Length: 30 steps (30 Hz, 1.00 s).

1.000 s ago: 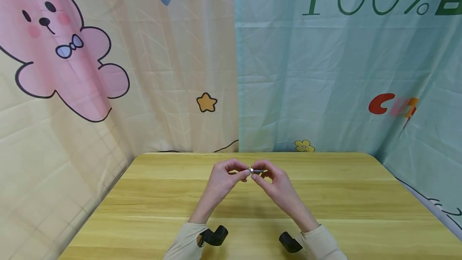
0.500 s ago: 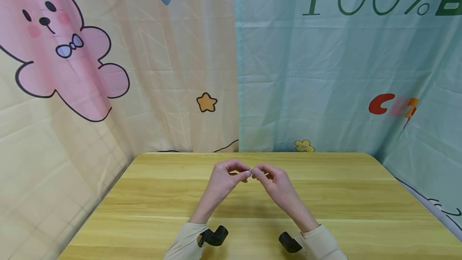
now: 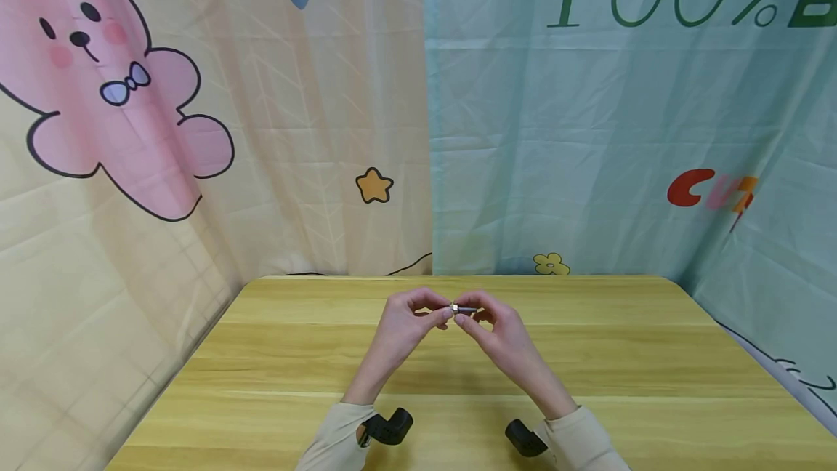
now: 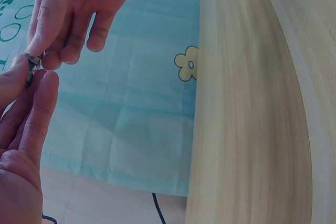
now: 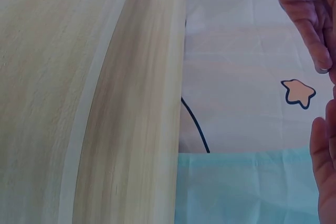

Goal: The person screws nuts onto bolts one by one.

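My left hand (image 3: 408, 325) pinches one end of a small metal bolt (image 3: 468, 310) between thumb and forefinger, above the far half of the table. A bright silver nut (image 3: 455, 309) sits on the bolt, and the dark shank points right. The thumb and forefinger of my right hand (image 3: 503, 336) grip at the nut from below and above. In the left wrist view the bolt (image 4: 31, 70) is partly covered by fingertips, and several right fingers stretch out loosely beside it. The right wrist view catches only parts of both hands at its right edge; the bolt is hidden there.
The light wood table (image 3: 314, 362) runs back to hanging curtains, one cream (image 3: 314, 115) with cartoon prints and one teal (image 3: 588, 129). Black wrist cameras (image 3: 390, 427) sit below each sleeve cuff, close over the tabletop.
Half a second ago my right thumb was rolled up over the nut and shank, covering them. Now it has slid back down and the bolt shows again. My left hand keeps its place.
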Available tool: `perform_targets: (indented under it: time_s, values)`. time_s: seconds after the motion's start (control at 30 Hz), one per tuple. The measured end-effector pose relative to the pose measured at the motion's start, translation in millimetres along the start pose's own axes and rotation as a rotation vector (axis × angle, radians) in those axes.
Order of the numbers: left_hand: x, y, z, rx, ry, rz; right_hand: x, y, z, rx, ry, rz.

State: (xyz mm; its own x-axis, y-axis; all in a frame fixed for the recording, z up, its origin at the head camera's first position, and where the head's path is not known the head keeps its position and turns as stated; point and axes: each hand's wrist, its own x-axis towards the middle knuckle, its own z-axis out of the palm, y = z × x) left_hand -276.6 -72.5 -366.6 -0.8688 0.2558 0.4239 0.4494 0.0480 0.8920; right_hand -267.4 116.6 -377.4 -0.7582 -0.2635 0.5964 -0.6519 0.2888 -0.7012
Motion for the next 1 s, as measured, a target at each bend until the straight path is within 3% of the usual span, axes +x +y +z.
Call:
perform_targets:
  time_s: [0.27, 0.47, 0.63, 1.0]
  values:
    - [-0.2, -0.4, -0.2, 0.000, -0.009, 0.003, -1.3, 3.1, 1.9, -0.080, 0.038, 0.018]
    - [-0.1, -0.8, -0.3, 0.017, -0.003, 0.000, -1.6, 4.5, 2.6, -0.024, 0.018, 0.029]
    - [0.2, 0.2, -0.4, 0.014, 0.004, -0.004, -0.9, 2.8, 2.5, 0.016, 0.014, -0.008]
    - [-0.4, 0.5, 0.0, 0.002, -0.004, -0.002, -0.8, 1.4, 0.8, -0.058, 0.024, -0.013]
